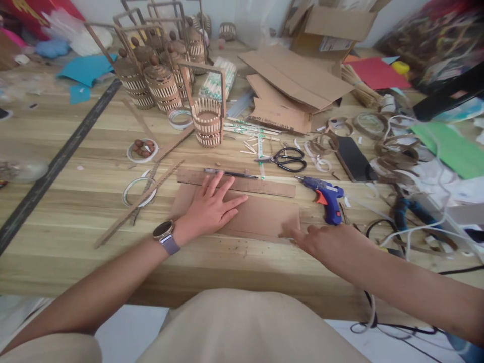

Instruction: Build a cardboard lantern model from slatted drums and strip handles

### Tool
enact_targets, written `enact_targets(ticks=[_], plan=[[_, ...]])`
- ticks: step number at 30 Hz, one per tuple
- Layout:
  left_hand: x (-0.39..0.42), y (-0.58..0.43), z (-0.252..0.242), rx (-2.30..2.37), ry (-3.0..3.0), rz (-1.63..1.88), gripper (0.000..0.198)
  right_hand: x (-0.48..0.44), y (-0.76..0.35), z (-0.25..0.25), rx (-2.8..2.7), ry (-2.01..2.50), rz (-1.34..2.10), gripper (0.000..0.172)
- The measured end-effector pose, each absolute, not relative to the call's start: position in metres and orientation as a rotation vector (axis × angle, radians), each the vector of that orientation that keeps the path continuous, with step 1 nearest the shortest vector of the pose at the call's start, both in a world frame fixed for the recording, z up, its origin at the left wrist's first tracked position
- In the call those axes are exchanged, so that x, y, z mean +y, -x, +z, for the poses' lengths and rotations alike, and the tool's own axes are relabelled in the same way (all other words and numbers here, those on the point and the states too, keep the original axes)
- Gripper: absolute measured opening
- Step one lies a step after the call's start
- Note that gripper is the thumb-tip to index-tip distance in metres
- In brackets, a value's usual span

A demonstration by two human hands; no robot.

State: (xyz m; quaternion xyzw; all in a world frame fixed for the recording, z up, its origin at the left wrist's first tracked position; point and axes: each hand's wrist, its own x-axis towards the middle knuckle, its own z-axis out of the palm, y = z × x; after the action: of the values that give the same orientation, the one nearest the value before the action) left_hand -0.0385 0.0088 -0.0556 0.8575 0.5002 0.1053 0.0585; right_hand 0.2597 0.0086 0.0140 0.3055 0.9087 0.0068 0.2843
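My left hand (212, 206), with a watch (164, 232) on its wrist, lies flat with spread fingers on a brown cardboard sheet (260, 217). At that sheet's lower right corner is my right hand (315, 239). Its fingers are curled together and somewhat blurred; what they hold, if anything, is hidden. A narrow cardboard strip (260, 187) lies along the sheet's far edge, with a black pen (234, 174) at the strip's far side. The blue glue gun (327, 197) rests just beyond my right hand. Black-handled scissors (285, 160) lie farther back.
Several lidded stick baskets (162, 88) stand at the back left, and one open basket (207, 121) is nearer. Tape rolls (139, 191) and a bowl of brown balls (142, 149) lie left. Cardboard pieces (295, 75), a phone (355, 159) and tangled cables (427, 227) occupy the right.
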Motion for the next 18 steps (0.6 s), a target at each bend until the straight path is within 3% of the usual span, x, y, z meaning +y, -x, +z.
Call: enact_targets(ticks=[18], plan=[[0.0080, 0.0366, -0.0560, 1.498, -2.632, 0.335, 0.041, 0.0080, -0.2597, 0.0254, 2.316, -0.784, 0.083, 0.069]])
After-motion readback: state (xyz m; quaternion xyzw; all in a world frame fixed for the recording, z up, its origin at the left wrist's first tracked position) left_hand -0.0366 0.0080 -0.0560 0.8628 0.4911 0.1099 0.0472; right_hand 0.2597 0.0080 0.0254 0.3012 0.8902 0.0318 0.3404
